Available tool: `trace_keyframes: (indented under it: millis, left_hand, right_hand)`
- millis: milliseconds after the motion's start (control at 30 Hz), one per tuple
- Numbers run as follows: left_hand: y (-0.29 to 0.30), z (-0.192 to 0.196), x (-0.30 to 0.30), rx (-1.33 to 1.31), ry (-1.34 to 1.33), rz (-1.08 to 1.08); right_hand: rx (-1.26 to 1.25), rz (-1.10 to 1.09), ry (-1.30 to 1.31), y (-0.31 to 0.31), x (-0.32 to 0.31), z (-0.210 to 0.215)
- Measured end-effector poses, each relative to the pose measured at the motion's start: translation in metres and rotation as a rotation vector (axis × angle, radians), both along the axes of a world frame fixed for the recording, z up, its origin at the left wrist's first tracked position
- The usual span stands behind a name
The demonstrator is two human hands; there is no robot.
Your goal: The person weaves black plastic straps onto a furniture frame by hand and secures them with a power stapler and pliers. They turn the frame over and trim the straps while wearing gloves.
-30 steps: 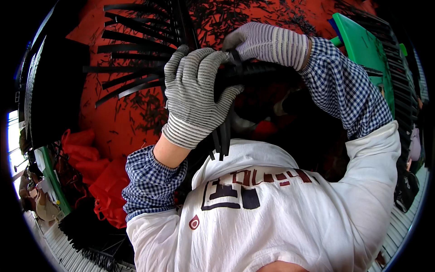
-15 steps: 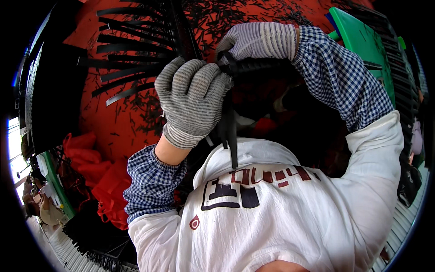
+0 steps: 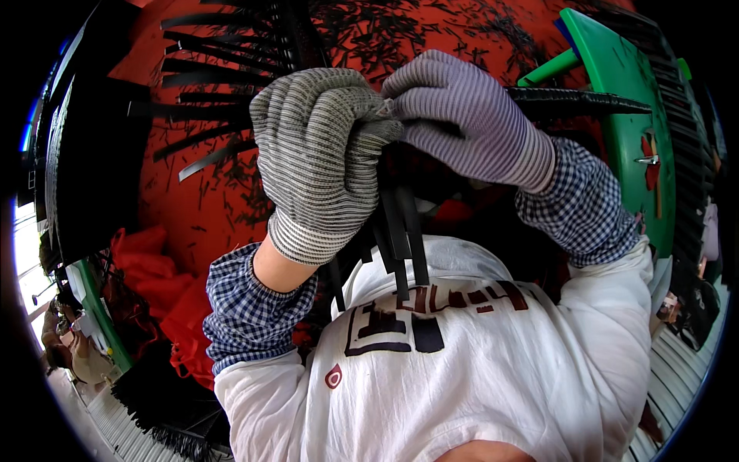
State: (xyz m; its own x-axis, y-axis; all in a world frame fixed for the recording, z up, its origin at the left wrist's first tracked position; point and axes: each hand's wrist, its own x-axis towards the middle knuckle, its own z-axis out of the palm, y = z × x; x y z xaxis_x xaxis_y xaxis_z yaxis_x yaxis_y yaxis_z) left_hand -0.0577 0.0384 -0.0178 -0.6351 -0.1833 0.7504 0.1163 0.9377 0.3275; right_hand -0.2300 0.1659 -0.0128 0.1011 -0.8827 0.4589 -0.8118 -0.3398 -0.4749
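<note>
A bundle of black strips point(image 3: 400, 231) hangs down between the two hands, and its lower ends reach over the white shirt point(image 3: 477, 369) of the person. The left hand point(image 3: 323, 154), in a grey striped glove, is clenched around the upper part of the bundle. The right hand point(image 3: 462, 115), in a pale purple glove, is closed in a pinch just beside the left one, and its fingertips touch the left glove at the top of the bundle. A long black strip point(image 3: 585, 100) goes out sideways from under the right hand, toward the green stool point(image 3: 623, 115) on the right.

Both wrists come out of blue checked sleeves point(image 3: 254, 308). Behind the hands there is a red sheet point(image 3: 192, 208), with many small black scraps on it. More black strips point(image 3: 208, 69) lie spread like a fan above and to the left of the left hand. Below the left forearm, a heap of red cloth point(image 3: 154, 285) lies near the edge.
</note>
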Motion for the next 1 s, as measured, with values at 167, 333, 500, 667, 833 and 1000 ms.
trace_keyframes:
  millis: [167, 333, 500, 667, 833, 1000]
  left_hand:
    - [0.002, 0.008, 0.003, 0.061, 0.004, -0.127]
    - [-0.011, 0.006, 0.002, 0.085, -0.1, -0.196]
    - [-0.013, 0.001, 0.004, -0.114, -0.343, 0.083]
    - [-0.011, 0.003, 0.0, -0.063, -0.385, 0.048]
    - [-0.009, -0.005, 0.0, -0.106, -0.344, 0.093]
    - [-0.014, -0.015, 0.0, -0.054, -0.297, 0.034]
  right_hand:
    - [-0.184, -0.153, 0.046, 0.007, 0.023, -0.008]
    - [-0.339, -0.24, 0.115, 0.015, 0.031, -0.033]
    - [-0.421, -0.268, 0.213, 0.021, 0.034, -0.047]
    - [-0.401, -0.261, 0.239, 0.024, 0.033, -0.045]
    - [-0.358, -0.231, 0.173, 0.021, 0.029, -0.037]
    - [-0.279, -0.132, -0.019, 0.012, 0.035, -0.025]
